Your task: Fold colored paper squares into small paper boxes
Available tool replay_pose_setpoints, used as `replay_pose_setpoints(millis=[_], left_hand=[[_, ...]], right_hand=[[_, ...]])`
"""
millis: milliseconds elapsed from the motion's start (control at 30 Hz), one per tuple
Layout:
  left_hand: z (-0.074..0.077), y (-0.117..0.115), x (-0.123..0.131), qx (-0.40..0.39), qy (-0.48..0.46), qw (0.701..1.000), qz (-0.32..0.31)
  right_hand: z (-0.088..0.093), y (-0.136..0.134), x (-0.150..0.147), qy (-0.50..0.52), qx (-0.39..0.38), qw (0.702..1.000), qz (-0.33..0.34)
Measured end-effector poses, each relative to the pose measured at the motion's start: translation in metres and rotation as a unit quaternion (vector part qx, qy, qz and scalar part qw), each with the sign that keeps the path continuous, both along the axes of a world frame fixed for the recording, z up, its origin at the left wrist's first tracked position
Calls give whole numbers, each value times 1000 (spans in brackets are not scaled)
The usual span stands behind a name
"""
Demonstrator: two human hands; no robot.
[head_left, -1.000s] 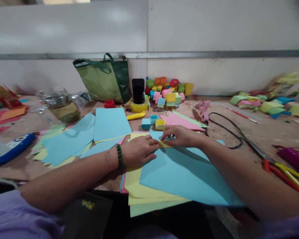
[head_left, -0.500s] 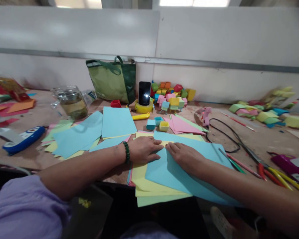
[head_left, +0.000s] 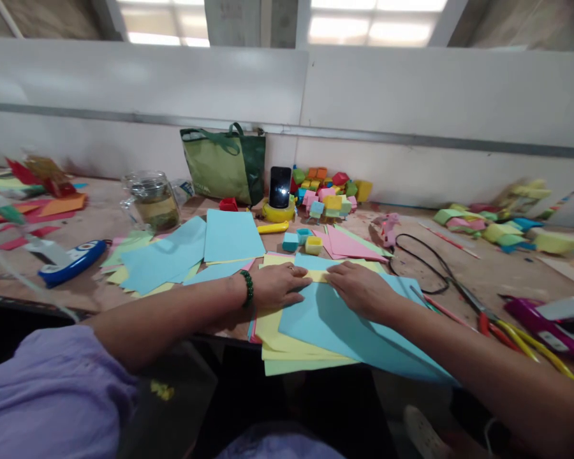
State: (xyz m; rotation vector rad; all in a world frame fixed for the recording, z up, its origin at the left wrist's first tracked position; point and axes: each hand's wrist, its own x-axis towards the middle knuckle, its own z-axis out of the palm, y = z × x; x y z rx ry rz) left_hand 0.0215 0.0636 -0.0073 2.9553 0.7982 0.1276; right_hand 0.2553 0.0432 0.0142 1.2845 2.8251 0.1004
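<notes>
A small folded piece of yellow paper (head_left: 317,276) lies on a sheet of light-blue paper (head_left: 310,312), between my two hands. My left hand (head_left: 280,287), with a green bead bracelet (head_left: 247,288) at the wrist, has its fingertips on the left end of the yellow piece. At the other end, the fingertips of my right hand (head_left: 358,290) are closed on it. Beneath the blue sheet are yellow sheets (head_left: 287,350). Just beyond my hands sit two small blue paper boxes and a yellow paper box (head_left: 314,245).
Scissors (head_left: 516,335) and a purple tool (head_left: 550,325) lie at right, near a pink glue gun (head_left: 390,228) and its black cord. A yellow cutter (head_left: 272,227), phone (head_left: 280,187), green bag (head_left: 222,164) and glass jug (head_left: 153,201) stand or lie farther back. A blue stapler-like tool (head_left: 74,262) is at left.
My right hand has shifted slightly right, away from my left, and more of the yellow piece shows between them. The head view has tilted upward.
</notes>
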Motion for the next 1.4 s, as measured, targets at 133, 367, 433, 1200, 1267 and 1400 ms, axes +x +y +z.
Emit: replay_pose_setpoints(millis=[133, 367, 433, 1200, 1267, 1400], left_hand=[[0, 3, -1, -9, 23, 999, 25], [2, -5, -12, -90, 33, 994, 48], [2, -4, -12, -100, 32, 993, 47], [2, -1, 14, 25, 14, 999, 28], [-3, -6, 11, 12, 11, 1000, 26], [-4, -11, 2, -29, 23, 999, 39]], right_hand=[[-9, 5, -15, 13, -18, 1000, 19], [-25, -11, 9, 27, 19, 999, -27], [-25, -13, 17, 31, 18, 999, -34], [-3, -9, -7, -20, 21, 999, -15], [-9, -13, 4, -6, 31, 999, -19], [-7, -18, 23, 4, 34, 999, -26]])
